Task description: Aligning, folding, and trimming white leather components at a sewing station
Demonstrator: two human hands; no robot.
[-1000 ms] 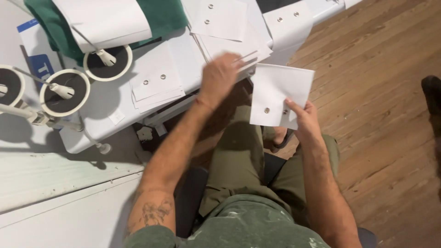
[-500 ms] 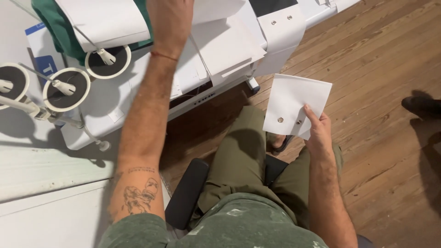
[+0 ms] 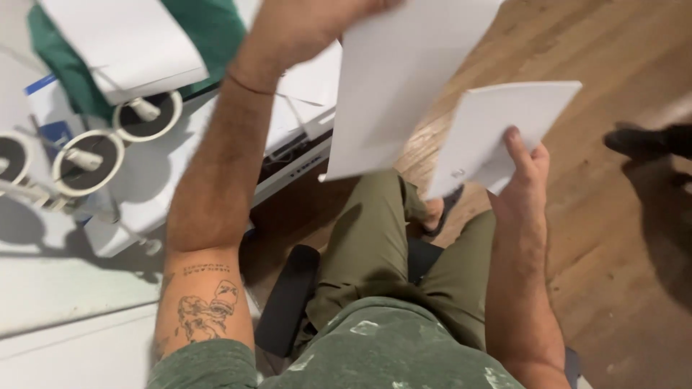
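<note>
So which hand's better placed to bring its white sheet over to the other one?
Left, probably. The left hand is raised and free-moving, its large white sheet hanging beside the smaller folded sheet. The right hand grips that one by its lower edge, steady over the lap, a good anchor.

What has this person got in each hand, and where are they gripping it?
The right hand pinches a small stack of white sheets at its lower edge. The left hand lifts a larger white sheet by its top.

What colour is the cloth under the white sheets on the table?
Dark green cloth, best seen in the head view.
</note>
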